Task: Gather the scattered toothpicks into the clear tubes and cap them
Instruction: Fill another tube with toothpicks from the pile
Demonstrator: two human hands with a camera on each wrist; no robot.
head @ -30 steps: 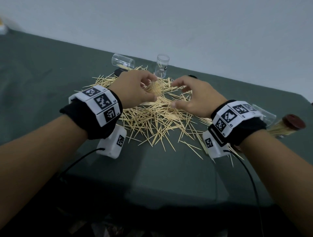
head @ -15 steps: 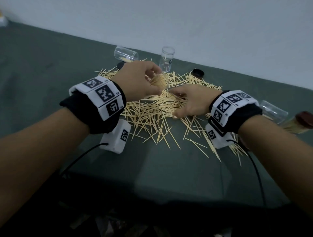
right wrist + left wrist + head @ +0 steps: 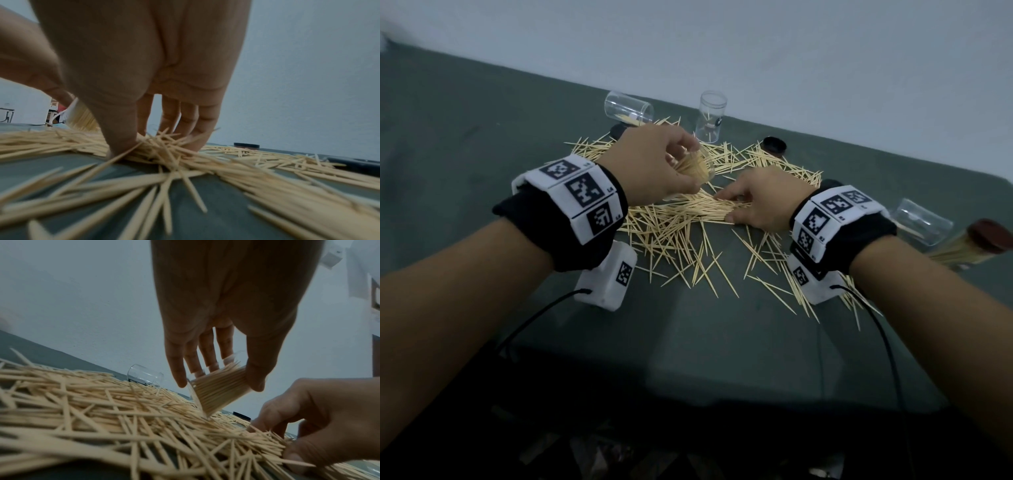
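A heap of wooden toothpicks (image 3: 681, 226) lies scattered on the dark green table (image 3: 688, 342). My left hand (image 3: 654, 168) holds a clear tube (image 3: 218, 391) packed with toothpicks, tilted just above the heap. My right hand (image 3: 760, 202) is down on the heap, thumb and fingers pinching a bunch of toothpicks (image 3: 160, 146). An empty clear tube (image 3: 629, 110) lies on its side at the back, and another tube (image 3: 711, 116) stands upright near it. A black cap (image 3: 774, 146) sits at the back right.
At the right edge lie an empty clear tube (image 3: 921, 221) and a toothpick-filled tube with a dark red cap (image 3: 976, 243). Another dark cap (image 3: 618, 130) peeks out behind my left hand. A pale wall runs behind the table; cables trail from both wrists.
My right hand has dropped from beside the held tube onto the heap and closed on a bunch of toothpicks. My left hand keeps the filled tube, lifted slightly.
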